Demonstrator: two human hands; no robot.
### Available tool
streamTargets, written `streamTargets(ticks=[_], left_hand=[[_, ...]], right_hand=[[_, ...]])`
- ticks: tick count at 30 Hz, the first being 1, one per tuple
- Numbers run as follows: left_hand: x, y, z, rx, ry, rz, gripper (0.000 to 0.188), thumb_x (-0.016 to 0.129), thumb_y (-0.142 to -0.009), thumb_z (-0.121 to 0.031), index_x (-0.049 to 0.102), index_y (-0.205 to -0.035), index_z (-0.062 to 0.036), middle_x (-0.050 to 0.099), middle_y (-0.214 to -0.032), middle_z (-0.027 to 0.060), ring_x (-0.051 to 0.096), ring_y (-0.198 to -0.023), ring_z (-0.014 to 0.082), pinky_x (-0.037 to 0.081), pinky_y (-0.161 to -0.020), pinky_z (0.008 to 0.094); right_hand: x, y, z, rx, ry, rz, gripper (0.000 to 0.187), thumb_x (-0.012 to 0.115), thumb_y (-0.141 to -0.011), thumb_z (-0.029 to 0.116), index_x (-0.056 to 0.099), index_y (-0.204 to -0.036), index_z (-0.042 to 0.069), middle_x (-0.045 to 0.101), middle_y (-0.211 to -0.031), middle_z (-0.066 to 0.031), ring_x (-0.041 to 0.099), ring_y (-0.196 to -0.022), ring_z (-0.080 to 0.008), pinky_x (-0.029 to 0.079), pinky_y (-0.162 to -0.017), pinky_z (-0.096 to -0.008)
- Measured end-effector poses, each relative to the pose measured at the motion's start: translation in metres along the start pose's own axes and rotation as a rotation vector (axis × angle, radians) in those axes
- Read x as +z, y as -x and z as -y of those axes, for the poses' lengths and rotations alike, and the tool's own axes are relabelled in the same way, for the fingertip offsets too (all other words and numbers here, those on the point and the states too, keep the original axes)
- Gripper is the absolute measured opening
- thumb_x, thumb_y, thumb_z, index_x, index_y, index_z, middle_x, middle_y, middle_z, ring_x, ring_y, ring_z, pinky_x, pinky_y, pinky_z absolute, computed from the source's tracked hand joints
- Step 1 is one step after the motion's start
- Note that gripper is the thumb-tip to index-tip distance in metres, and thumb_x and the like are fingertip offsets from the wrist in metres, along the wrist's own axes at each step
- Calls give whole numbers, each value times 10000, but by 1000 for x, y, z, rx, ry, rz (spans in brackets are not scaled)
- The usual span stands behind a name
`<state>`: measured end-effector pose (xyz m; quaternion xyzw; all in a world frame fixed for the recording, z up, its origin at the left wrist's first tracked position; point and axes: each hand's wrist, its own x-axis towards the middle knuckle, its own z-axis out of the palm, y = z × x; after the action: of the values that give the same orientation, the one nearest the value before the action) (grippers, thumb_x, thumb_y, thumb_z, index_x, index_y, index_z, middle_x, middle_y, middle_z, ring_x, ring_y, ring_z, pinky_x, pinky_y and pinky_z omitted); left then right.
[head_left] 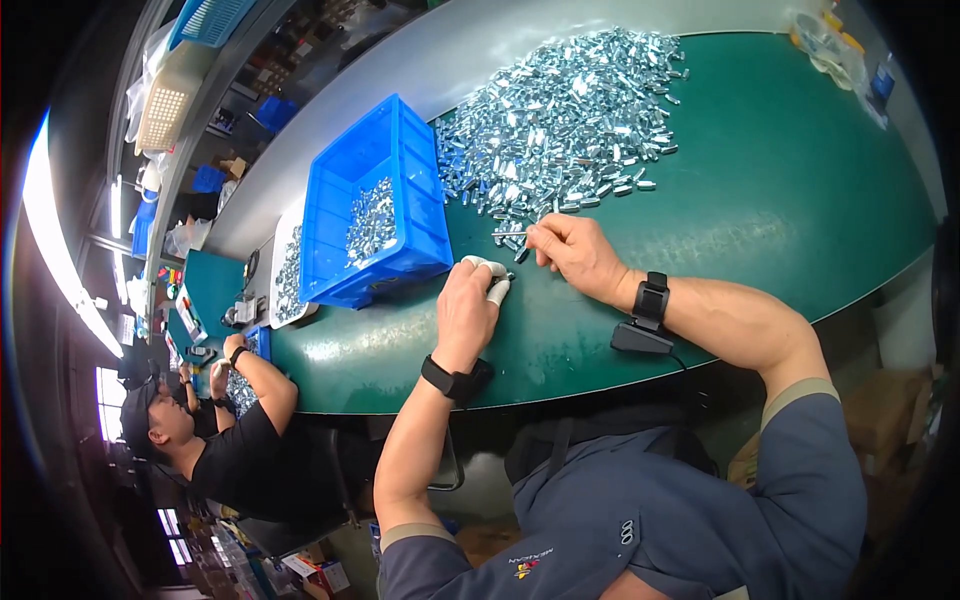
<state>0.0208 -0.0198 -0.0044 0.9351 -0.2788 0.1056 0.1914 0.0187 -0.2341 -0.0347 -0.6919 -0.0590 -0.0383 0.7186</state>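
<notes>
Left fingers: left hand [465, 312], white-covered fingertips pinched together on one small silver metal piece [511, 275], mostly hidden by them.
Right fingers: right hand [580, 255] grasping a thin grey metal rod [510, 234]; its free end points left, beyond the left fingertips.
Heap: glossy, elongated silver metal pieces [570, 120] on the green desk [780, 200], beyond both sets of fingers.
Bin: rectangular blue plastic bin [425, 225], near, left of the left fingers; small metal parts inside.
Tray: shallow white tray [290, 217], farther left, past the bin; more parts.
Piece handling (judged): light, rigid, not fragile, probably slippery; grip mid-length across the long sides.
Rod handling (judged): light, stiff; hold away from the tip.
Count: held piece 1; rod 1; bin 1; tray 1; heap, bin and tray contents uncountable.
</notes>
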Motion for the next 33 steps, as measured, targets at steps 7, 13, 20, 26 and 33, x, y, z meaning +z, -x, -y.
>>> streamTargets(ticks=[7,13,20,26,33], left_hand=[[-5,6,5,-216,310,-121,166,769,-879,-31,709,-1033,-16,705,-956,98,686,-823,219,545,-758,325],[-2,5,-1,-75,363,-135,162,769,-873,-4,705,-1021,-14,702,-933,96,692,-840,216,546,-764,314],[-3,6,-5,4,338,-135,187,774,-843,4,701,-1014,-18,687,-933,116,675,-846,275,543,-743,357],[-13,6,-16,-11,365,-90,194,776,-830,-2,707,-1010,-24,680,-930,124,666,-866,312,538,-754,387],[-86,1,19,41,7,-314,193,779,-843,-26,713,-1025,-41,706,-1017,122,671,-958,317,533,-841,398]], right_hand=[[-2,1,-6,-24,39,138,344,595,-1047,296,706,-881,17,651,-684,-8,546,-612,-66,437,-551,-262],[0,0,-7,-70,85,192,370,598,-1047,304,708,-851,9,652,-663,-16,558,-591,-74,441,-538,-272],[-1,2,2,72,135,267,484,576,-1050,399,705,-786,15,643,-608,-49,580,-530,-124,462,-525,-312],[5,8,5,16,125,257,530,550,-1058,438,698,-768,20,638,-603,-50,587,-543,-120,466,-538,-309],[-8,-5,-6,-5,-35,-146,561,519,-1068,452,678,-755,14,617,-595,-37,567,-550,-106,458,-552,-295]])
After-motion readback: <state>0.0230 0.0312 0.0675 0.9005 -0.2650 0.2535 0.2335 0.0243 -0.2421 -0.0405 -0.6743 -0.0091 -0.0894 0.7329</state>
